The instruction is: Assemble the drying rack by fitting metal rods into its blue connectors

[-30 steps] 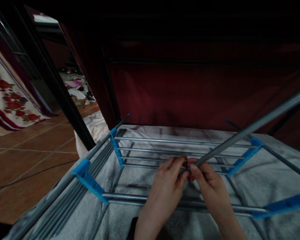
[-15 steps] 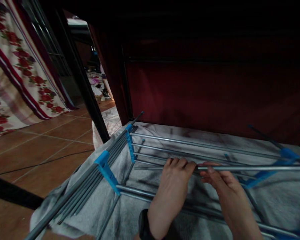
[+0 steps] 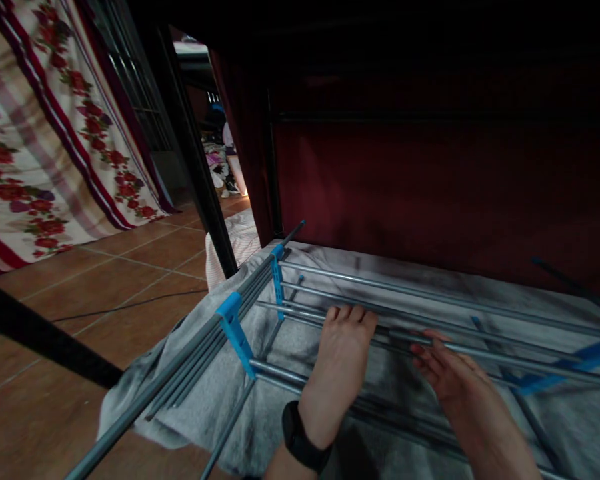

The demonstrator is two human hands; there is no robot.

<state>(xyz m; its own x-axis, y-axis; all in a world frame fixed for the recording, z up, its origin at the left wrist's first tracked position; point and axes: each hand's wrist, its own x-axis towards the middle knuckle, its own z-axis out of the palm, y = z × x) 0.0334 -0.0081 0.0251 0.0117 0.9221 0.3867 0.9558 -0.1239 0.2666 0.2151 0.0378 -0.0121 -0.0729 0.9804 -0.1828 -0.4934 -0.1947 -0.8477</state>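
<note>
A long metal tube [image 3: 505, 359] runs across the frame between my hands, with a dark grey section [image 3: 401, 337] in the gap between them. My left hand [image 3: 347, 347], with a black watch on its wrist, is closed over the tube from above. On the other side of the gap, my right hand [image 3: 455, 373] pinches the tube, thumb on top and fingers curled beneath. Around them is a rack of grey metal tubes. Its blue plastic brackets [image 3: 237, 333] hold crossbars, one bracket [image 3: 278, 283] standing at the back left and another [image 3: 570, 365] lying tilted at the right.
A grey blanket [image 3: 190, 413] lies beneath the rack. Several loose tubes [image 3: 195, 360] are bundled along its left side. Black frame posts [image 3: 200, 153] stand at the left, beside tiled floor [image 3: 115, 293], a cable and a floral curtain [image 3: 95, 133]. Dark red cloth [image 3: 405, 193] hangs behind.
My view has turned slightly left. The tube's right part has dropped and tilted down to the right. A dark grey section now shows between my hands, which are slightly farther apart.
</note>
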